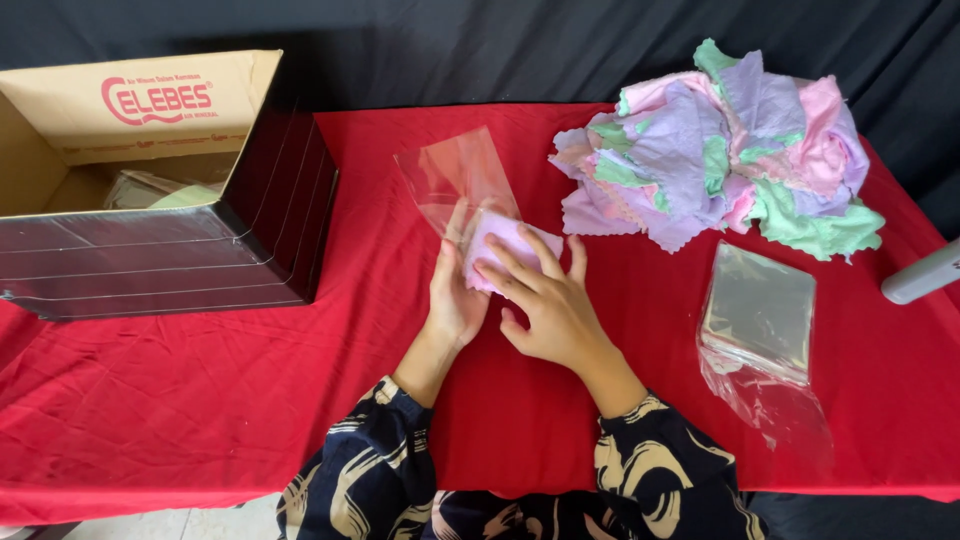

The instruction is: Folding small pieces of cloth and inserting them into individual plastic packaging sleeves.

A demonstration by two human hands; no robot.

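Both hands are clamping one item: left hand [455, 300] steadying the clear sleeve [462, 180], right hand [545, 300] sliding the folded pink cloth [505, 245] in; keeping it flat looks wise.

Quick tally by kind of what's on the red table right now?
Cardboard box: 1
Cloth pile: 1
Stack of clear bags: 1
Clear bag in the hands, with a pink cloth: 1
Grey cylinder: 1
Total: 5
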